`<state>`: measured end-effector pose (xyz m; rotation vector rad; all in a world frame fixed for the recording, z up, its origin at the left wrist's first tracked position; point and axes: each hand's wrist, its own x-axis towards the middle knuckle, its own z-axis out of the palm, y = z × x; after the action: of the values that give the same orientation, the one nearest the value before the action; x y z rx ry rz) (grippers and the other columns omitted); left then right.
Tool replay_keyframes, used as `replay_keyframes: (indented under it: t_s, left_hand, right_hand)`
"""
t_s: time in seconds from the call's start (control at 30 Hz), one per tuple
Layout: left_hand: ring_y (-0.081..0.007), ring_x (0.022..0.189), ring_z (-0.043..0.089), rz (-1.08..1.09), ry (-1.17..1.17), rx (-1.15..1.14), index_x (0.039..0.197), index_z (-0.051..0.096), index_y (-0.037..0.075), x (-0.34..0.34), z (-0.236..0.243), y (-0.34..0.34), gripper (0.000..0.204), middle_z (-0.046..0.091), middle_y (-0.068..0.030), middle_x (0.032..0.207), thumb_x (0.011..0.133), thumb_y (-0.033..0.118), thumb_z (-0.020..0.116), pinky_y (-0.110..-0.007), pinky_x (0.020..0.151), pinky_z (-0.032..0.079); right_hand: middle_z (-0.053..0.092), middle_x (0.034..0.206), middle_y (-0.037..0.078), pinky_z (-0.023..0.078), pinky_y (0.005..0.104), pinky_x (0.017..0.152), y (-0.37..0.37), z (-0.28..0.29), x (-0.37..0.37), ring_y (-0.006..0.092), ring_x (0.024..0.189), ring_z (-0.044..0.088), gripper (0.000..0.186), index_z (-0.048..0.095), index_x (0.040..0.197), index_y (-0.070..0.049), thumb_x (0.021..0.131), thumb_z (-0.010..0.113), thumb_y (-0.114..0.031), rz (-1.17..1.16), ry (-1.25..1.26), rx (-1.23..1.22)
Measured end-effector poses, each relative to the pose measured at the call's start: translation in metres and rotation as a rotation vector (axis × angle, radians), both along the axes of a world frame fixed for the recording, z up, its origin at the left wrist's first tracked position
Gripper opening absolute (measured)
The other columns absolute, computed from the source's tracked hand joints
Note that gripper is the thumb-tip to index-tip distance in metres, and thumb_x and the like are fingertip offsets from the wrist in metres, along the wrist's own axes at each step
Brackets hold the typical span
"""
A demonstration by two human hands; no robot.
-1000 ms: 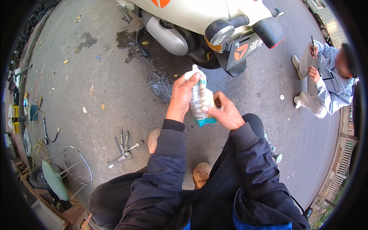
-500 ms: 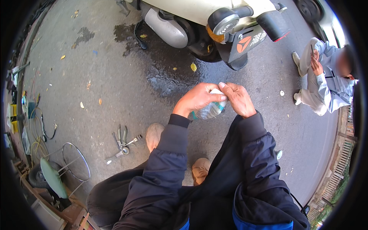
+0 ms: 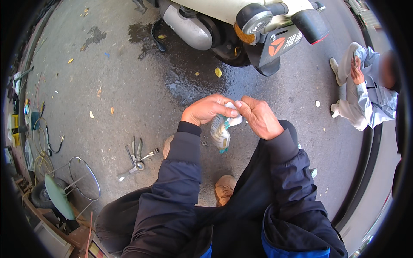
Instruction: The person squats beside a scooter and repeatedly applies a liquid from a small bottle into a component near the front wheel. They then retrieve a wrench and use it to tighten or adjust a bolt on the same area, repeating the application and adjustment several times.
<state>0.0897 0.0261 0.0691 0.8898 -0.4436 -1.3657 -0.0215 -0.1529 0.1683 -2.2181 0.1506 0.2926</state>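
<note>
My left hand [image 3: 206, 109] and my right hand [image 3: 260, 118] meet in front of me, both closed on the upper end of a soft white-and-teal plastic pouch [image 3: 220, 135]. Their thumbs press close together at its narrow top, while the crumpled body dangles below, between the hands. The fingers hide part of that top end, so I cannot tell whether it is open. Beneath the hands are the grey pavement and my brown shoe [image 3: 224, 189].
A white scooter [image 3: 185, 28] stands ahead over a wet patch. A crouching person [image 3: 365, 94] at right holds a thin dark object. Pliers and wrenches [image 3: 137, 161] lie left of my feet. A tipped green stool [image 3: 58, 195], hoses and yellow bins [image 3: 15, 137] line the left edge.
The pouch went from upright, gripped along its body, to hanging from its pinched top. My hands drew together at that end. Behind the crouching person, a vehicle at the far right shifted.
</note>
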Motion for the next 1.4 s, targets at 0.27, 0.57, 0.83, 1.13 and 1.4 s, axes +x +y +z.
replay_keyframes:
  t_s: [0.27, 0.57, 0.83, 1.13, 1.4]
  left_hand:
    - [-0.0105, 0.095, 0.066, -0.017, -0.106, 0.105, 0.108, 0.077, -0.002, 0.003, -0.006, 0.002, 0.026, 0.076, -0.0035, 0.099, 0.093, 0.019, 0.077, -0.028, 0.09, 0.047]
    - [-0.0122, 0.093, 0.066, -0.021, -0.361, 0.222, 0.103, 0.079, -0.002, 0.008, -0.004, -0.001, 0.028, 0.076, -0.0041, 0.096, 0.09, 0.023, 0.08, -0.03, 0.087, 0.049]
    - [-0.012, 0.088, 0.066, -0.027, -0.418, 0.28, 0.1, 0.08, 0.0, 0.008, -0.001, -0.003, 0.028, 0.077, -0.0046, 0.091, 0.088, 0.026, 0.083, -0.031, 0.084, 0.05]
    - [-0.012, 0.081, 0.065, -0.04, -0.525, 0.291, 0.099, 0.08, -0.001, 0.009, -0.004, -0.008, 0.027, 0.076, -0.0049, 0.086, 0.087, 0.023, 0.083, -0.032, 0.08, 0.051]
    - [-0.0119, 0.085, 0.067, -0.004, -0.533, 0.314, 0.102, 0.08, 0.0, 0.008, -0.005, -0.007, 0.027, 0.077, -0.0058, 0.089, 0.087, 0.022, 0.083, -0.031, 0.08, 0.051]
  right_hand:
    - [0.054, 0.075, 0.012, 0.046, 0.0377, 0.066, 0.001, -0.001, -0.001, 0.0205, 0.07, 0.053, 0.031, 0.059, 0.095, 0.0, 0.109, 0.059, -0.028, -0.06, 0.107, 0.023]
    - [0.063, 0.077, 0.015, 0.049, 0.0379, 0.066, -0.005, -0.017, -0.002, 0.0218, 0.07, 0.06, 0.024, 0.064, 0.098, 0.003, 0.103, 0.066, -0.021, -0.115, 0.046, 0.167]
    - [0.064, 0.075, 0.011, 0.05, 0.037, 0.066, -0.006, -0.025, -0.001, 0.0171, 0.071, 0.061, 0.023, 0.067, 0.099, 0.003, 0.1, 0.07, -0.02, -0.087, -0.029, 0.184]
    - [0.066, 0.084, 0.025, 0.051, 0.0455, 0.07, -0.006, -0.026, 0.001, 0.0413, 0.076, 0.065, 0.022, 0.065, 0.099, 0.003, 0.101, 0.064, -0.019, -0.025, 0.124, -0.122]
    - [0.07, 0.088, 0.014, 0.053, 0.0367, 0.074, -0.01, -0.028, -0.002, 0.0229, 0.08, 0.068, 0.016, 0.067, 0.11, 0.002, 0.098, 0.066, -0.008, -0.056, 0.021, 0.129]
